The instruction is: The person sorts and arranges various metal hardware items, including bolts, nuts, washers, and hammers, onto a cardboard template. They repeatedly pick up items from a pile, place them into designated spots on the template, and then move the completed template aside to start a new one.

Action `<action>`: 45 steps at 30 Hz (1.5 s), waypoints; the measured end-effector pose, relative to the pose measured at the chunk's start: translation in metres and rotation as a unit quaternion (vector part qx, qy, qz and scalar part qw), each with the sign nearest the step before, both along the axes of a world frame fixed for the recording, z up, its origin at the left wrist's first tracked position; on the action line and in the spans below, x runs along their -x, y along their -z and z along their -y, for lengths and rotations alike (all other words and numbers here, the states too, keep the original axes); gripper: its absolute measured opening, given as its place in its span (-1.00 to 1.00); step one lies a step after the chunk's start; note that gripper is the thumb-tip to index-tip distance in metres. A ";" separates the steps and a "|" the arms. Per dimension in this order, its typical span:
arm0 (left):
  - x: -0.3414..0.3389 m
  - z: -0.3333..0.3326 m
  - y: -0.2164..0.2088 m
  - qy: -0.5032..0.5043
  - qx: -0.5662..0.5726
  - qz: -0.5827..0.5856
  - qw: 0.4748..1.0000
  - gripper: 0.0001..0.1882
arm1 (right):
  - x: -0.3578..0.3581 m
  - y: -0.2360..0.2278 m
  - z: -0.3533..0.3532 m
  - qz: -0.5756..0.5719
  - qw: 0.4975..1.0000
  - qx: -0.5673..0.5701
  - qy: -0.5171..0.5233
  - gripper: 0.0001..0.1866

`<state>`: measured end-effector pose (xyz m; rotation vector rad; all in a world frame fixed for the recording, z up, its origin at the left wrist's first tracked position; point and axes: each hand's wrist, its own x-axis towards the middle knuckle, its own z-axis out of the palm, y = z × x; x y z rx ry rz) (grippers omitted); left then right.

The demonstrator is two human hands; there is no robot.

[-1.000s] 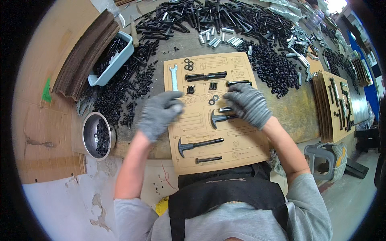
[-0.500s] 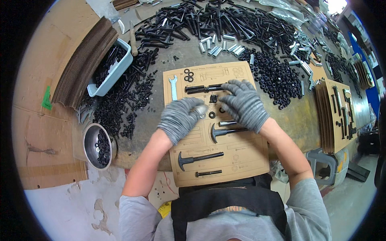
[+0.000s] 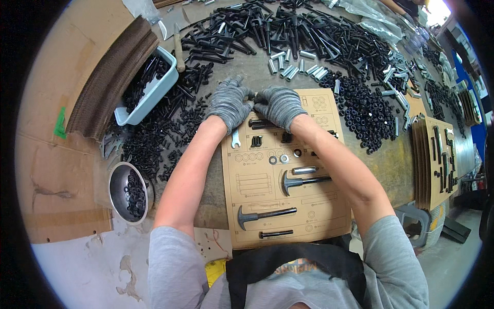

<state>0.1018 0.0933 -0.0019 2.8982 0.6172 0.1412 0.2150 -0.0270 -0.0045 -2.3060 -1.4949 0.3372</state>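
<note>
A printed cardboard sheet [image 3: 257,201] lies before me at the table's front edge. Both gloved hands meet over its top left corner, fingertips close together. My left hand [image 3: 230,105] is bent over the corner, and my right hand [image 3: 280,105] curls towards it; what they hold, if anything, is hidden. Under them shows part of an open-end wrench [image 3: 235,139]. Black bolts [image 3: 261,124] lie partly under my right hand. Lower down are short black screws [image 3: 256,141], a silver washer [image 3: 284,159], a silver tube [image 3: 304,170], two black T-shaped handles [image 3: 309,181] and a long bolt [image 3: 276,234].
Black handles [image 3: 293,31] are heaped at the back, with silver tubes [image 3: 292,73] before them. Nuts [image 3: 360,110] lie to the right. Left are loose screws [image 3: 149,147], a blue bin [image 3: 159,92] and a metal bowl [image 3: 146,206]. Filled cardboard sheets [image 3: 437,159] stand right.
Both hands have moved from the sheet's middle to its top left corner and drawn together. Silver washers now show uncovered on the sheet. The whole view has shifted slightly.
</note>
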 end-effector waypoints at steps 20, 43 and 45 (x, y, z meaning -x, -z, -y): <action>0.015 0.005 0.007 0.032 0.000 0.057 0.998 -0.79 | -0.007 0.010 0.016 -0.012 0.999 -0.037 -0.012 -0.76; 0.023 0.012 0.000 0.028 0.001 0.118 0.993 -0.76 | -0.021 0.007 0.020 -0.113 0.989 -0.097 -0.001 -0.74; 0.040 0.011 -0.005 0.023 -0.019 0.173 0.985 -0.75 | -0.027 0.003 0.035 -0.082 0.984 -0.155 0.007 -0.77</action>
